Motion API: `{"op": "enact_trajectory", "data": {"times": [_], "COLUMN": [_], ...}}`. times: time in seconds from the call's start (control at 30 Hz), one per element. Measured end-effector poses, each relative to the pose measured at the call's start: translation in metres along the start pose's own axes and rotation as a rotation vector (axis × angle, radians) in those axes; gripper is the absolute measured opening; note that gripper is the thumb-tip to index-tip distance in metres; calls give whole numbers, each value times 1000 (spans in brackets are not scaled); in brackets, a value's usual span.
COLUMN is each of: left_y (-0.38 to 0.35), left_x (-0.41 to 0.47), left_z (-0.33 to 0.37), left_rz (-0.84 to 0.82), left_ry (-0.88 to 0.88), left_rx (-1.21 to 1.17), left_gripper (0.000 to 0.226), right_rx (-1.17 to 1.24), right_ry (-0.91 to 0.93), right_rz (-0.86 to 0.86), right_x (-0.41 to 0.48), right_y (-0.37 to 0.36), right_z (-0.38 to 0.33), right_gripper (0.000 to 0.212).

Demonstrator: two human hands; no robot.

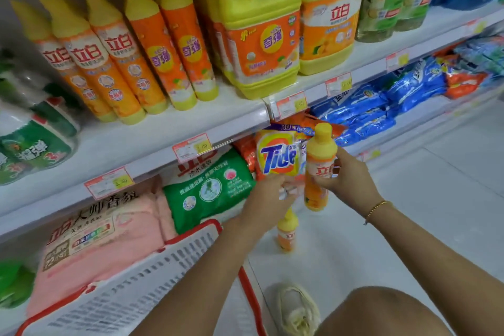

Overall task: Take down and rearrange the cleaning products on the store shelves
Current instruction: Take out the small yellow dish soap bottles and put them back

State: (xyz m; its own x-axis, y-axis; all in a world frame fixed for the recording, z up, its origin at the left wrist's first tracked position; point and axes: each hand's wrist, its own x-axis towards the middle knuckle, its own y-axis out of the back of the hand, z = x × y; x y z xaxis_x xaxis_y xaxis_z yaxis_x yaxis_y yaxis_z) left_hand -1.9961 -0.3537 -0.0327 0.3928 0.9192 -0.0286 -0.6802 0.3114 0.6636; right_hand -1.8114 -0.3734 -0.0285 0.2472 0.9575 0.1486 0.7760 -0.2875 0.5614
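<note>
Head view looks down a store aisle at both hands working in front of the lower shelf (141,144). The right hand (347,176) grips a small bottle (321,150) of dish soap, yellow cap up, its fingers (327,182) curled round the labelled middle and the orange base hanging free below. The left hand (268,193) pinches the lower edge of a Tide pouch (278,157), which stands just beside the bottle, touching or nearly touching it, against the bags stacked under the shelf lip. A second small bottle (286,232) stands upright on the floor (409,213) below the hands, and a white basket (174,262) with a red rim sits at the person's left.

The bottle looks like rigid plastic, light for one hand, with a smooth wrap label that could slip. The waist where the label sits is the sound place to hold it, as the hand does; the narrow neck would let it swing. The pouch is soft and floppy. Held by one edge it will sag and fold, so a grip across its middle or a palm under its base would serve better. The bottle probably belongs with the matching row of bottles (114,62) on the upper shelf, though that is a guess.
</note>
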Motion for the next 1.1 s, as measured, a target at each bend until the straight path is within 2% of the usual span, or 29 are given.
{"op": "enact_trajectory", "data": {"times": [0.1,0.2,0.27,0.47,0.63,0.8,0.93,1.0,1.1], "left_y": [-28,-42,-48,-52,-53,-50,-39,-31,-3], "left_x": [-4,-6,-4,1,2,-1,-4,-6,-16], "left_z": [-43,-60,-68,-79,-77,-72,-63,-56,-37], "left_rz": [-74,-57,-50,-21,-21,-12,-61,-43,88], "left_ry": [128,188,226,162,136,158,191,186,150], "left_rx": [22,8,-84,-56,-53,-22,26,9,-51], "left_gripper": [42,33,31,24,23,24,31,28,16], "right_rx": [23,60,80,161,143,87,39,-41,-275], "right_ry": [-87,-192,-239,-351,-337,-316,-369,-371,-352], "right_rz": [-32,-81,-96,-112,-170,-281,-323,-364,-559], "right_x": [0,-9,-15,-30,-40,-40,-30,-21,-5], "right_y": [-30,-58,-74,-101,-109,-106,-91,-77,-49], "right_z": [52,88,107,135,139,128,113,99,61], "right_gripper": [55,44,40,37,38,49,56,61,69]}}
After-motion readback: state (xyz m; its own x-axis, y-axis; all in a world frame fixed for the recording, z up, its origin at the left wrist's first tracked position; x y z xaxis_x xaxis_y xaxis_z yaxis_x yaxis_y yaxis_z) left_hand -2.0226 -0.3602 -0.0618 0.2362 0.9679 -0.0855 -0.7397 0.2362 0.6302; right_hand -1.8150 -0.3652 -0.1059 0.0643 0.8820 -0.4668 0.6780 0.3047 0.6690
